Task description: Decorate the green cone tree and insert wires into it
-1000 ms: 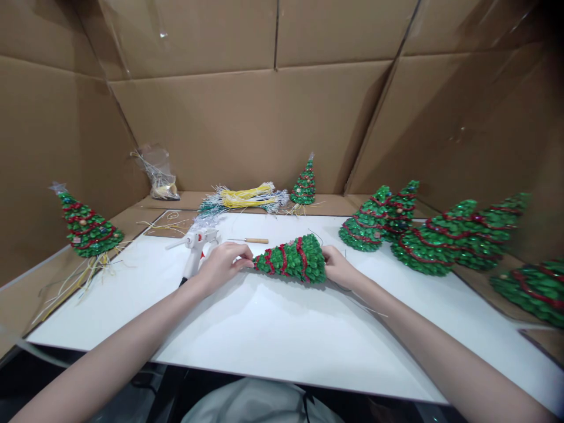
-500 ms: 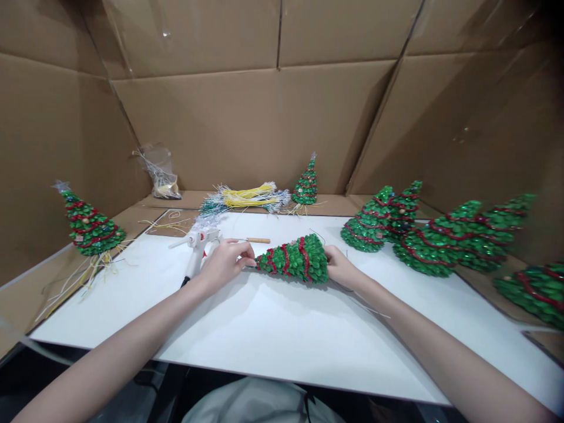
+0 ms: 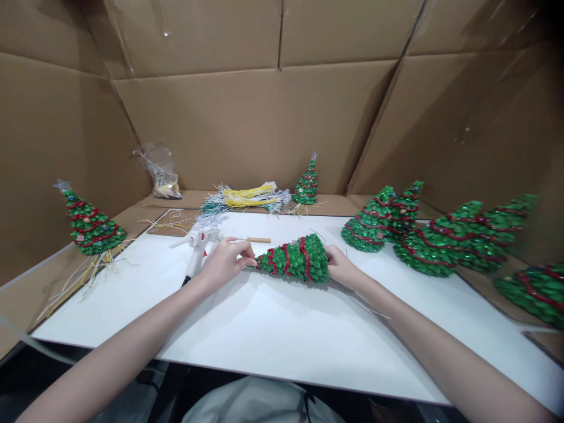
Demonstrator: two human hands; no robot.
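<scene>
Left hand (image 3: 224,261) pinches the tip of the tree (image 3: 294,258), right hand (image 3: 340,265) grips its base; it lies sideways on the table (image 3: 273,329). Risk: a hard squeeze could crush scales, and the glue gun (image 3: 197,247) beside the left wrist could get knocked.

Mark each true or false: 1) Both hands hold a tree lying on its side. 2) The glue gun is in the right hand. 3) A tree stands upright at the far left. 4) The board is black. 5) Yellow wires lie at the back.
1) True: the left hand is at the tip and the right hand at the base of the tree.
2) False: the glue gun lies on the board, beside the left hand.
3) True: the left tree stands upright.
4) False: the board is white.
5) True: the wires lie there.
</scene>
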